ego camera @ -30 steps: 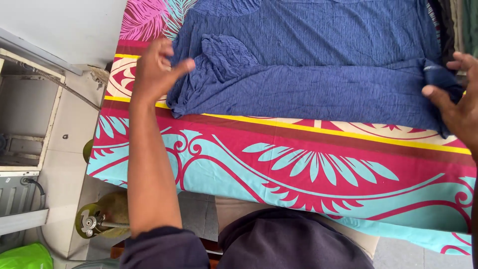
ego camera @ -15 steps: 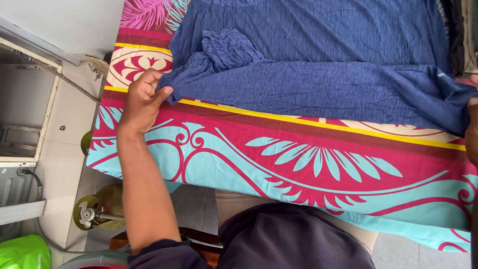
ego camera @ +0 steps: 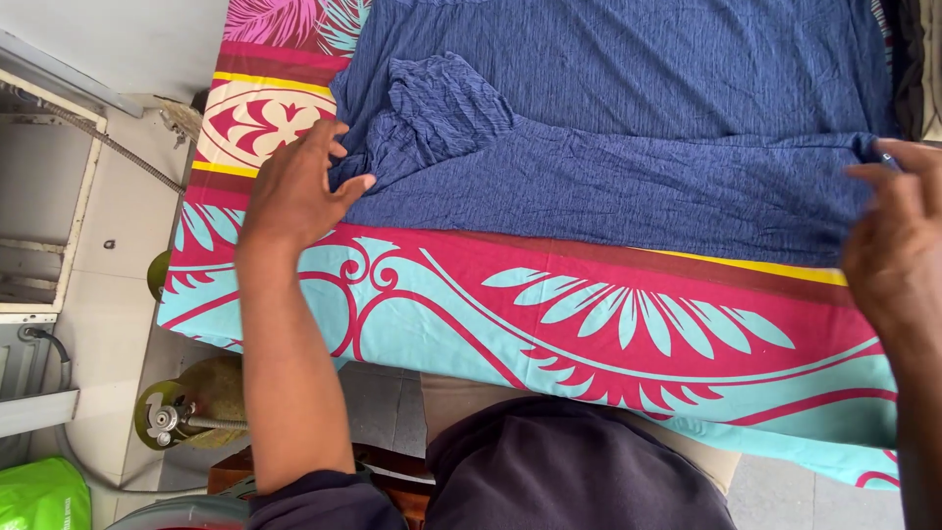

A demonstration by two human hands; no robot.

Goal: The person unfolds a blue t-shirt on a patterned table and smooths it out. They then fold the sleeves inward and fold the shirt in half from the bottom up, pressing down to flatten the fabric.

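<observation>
Blue ribbed garment (ego camera: 628,147) lies folded across the patterned sheet (ego camera: 589,324), its long axis running nine to three o'clock — left hand (ego camera: 294,186) flat and open on its near-left corner, right hand (ego camera: 898,240) loosely open at the three-o'clock edge.

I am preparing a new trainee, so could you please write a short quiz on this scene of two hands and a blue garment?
1. True or false: the left hand lies flat on the left edge of the blue garment.
2. What lies under the garment? A. a bare wooden board B. a patterned cloth in red, turquoise and yellow C. a white towel
3. Where is the bunched, crumpled part of the garment?

Key
1. True; its fingers rest on the fabric.
2. B, the patterned cloth.
3. The crumpled part sits at the left end, just right of the left hand; the right hand holds the other end.
</observation>
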